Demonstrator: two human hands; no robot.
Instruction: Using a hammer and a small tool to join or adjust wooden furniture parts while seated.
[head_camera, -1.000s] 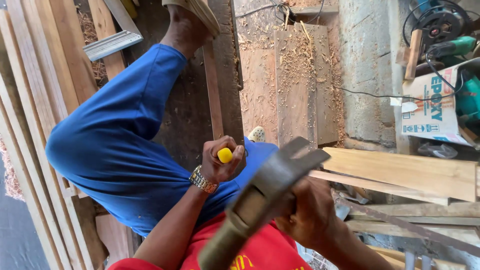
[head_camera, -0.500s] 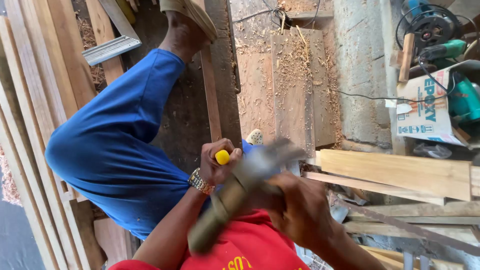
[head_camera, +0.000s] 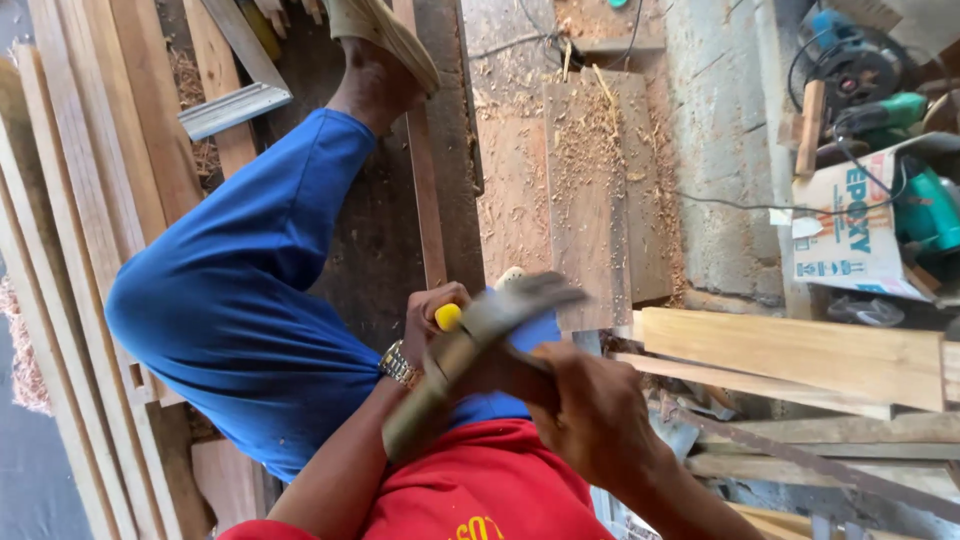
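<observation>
Gripping a yellow-handled tool (head_camera: 447, 316), the left hand (head_camera: 432, 312) is closed; right hand (head_camera: 590, 415) clasps a blurred hammer (head_camera: 480, 340).

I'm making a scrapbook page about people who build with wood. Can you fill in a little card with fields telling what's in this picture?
Place: a woodworking spot with sawdust on the floor
Left hand: closed round a tool with a yellow handle end
Right hand: gripping a hammer, blurred
Clothes: blue trousers, red shirt, wristwatch
Left side: long wooden planks lying side by side
Right side: thick pale boards, a cardboard box, green power tools
Top: a foot in a sandal
</observation>
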